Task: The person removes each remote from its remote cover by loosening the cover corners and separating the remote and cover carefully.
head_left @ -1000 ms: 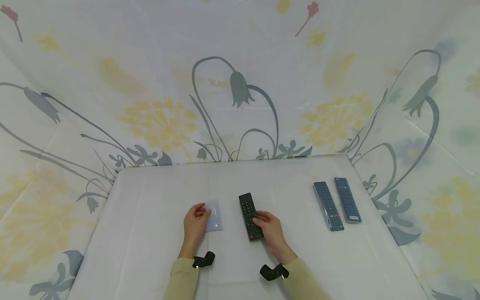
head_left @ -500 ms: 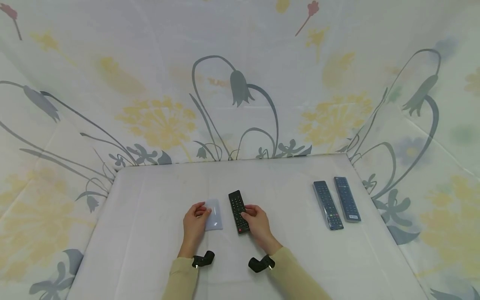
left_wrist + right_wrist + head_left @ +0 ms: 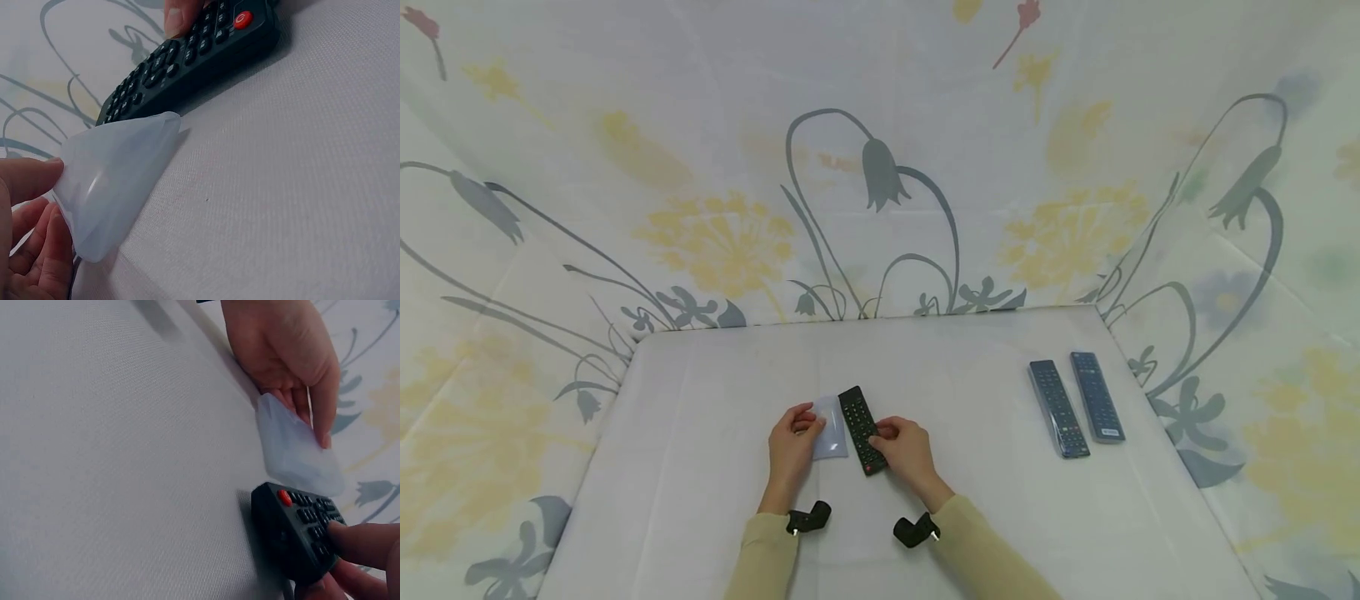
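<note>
1 left hand [image 3: 792, 450]: thumb and fingers pinching the left edge of 1 translucent pale-blue plastic pouch [image 3: 831, 437], on 1 white fabric-covered table [image 3: 715, 467]. 1 right hand [image 3: 908, 454]: thumb over the keys, fingers underneath, gripping 1 black rectangular plastic remote control [image 3: 854, 417], just right of the pouch, far end slanting left. Pose: left forearm pointing nearly straight to the far side, right forearm angled far and left. At right, side by side: 2 dark, slim, many-buttoned remote controls [image 3: 1060, 408]. Markings: 1 power symbol on the red round button [image 3: 243, 20]; 1 white rectangular label [image 3: 1110, 434], illegible, on the rightmost.
</note>
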Demonstrator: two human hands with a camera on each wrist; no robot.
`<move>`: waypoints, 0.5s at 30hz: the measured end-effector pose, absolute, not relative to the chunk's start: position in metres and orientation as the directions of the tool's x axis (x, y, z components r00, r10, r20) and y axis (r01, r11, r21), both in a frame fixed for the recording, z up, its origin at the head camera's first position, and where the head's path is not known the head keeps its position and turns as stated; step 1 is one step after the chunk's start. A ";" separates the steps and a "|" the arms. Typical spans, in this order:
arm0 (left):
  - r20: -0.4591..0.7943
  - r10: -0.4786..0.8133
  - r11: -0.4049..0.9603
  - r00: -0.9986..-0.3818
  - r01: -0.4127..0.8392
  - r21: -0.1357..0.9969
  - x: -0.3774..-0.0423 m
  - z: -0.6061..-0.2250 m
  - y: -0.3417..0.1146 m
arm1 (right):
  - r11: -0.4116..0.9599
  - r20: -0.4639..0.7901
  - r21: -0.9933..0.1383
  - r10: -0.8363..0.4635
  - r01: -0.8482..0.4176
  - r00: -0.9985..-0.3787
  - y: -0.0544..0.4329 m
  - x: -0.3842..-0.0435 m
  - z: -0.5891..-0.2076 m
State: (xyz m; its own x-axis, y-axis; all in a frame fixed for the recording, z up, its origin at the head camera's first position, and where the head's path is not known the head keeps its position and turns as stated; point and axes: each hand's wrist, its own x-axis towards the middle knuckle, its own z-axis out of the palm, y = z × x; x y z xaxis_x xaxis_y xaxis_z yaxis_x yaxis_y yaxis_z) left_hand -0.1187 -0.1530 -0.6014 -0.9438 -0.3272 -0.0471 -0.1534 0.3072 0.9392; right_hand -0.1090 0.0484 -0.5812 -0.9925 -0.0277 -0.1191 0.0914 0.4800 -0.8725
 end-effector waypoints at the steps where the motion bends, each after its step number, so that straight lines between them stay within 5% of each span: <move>1: -0.046 -0.327 0.307 -0.944 -0.153 0.939 -0.119 -0.601 -0.153 | 0.488 -0.115 -0.869 -0.028 0.087 -0.993 0.048 -0.109 -0.581; 15: -0.016 -0.318 0.327 -0.948 -0.125 0.937 -0.117 -0.603 -0.152 | 0.478 -0.110 -0.874 -0.015 0.090 -0.994 0.045 -0.111 -0.583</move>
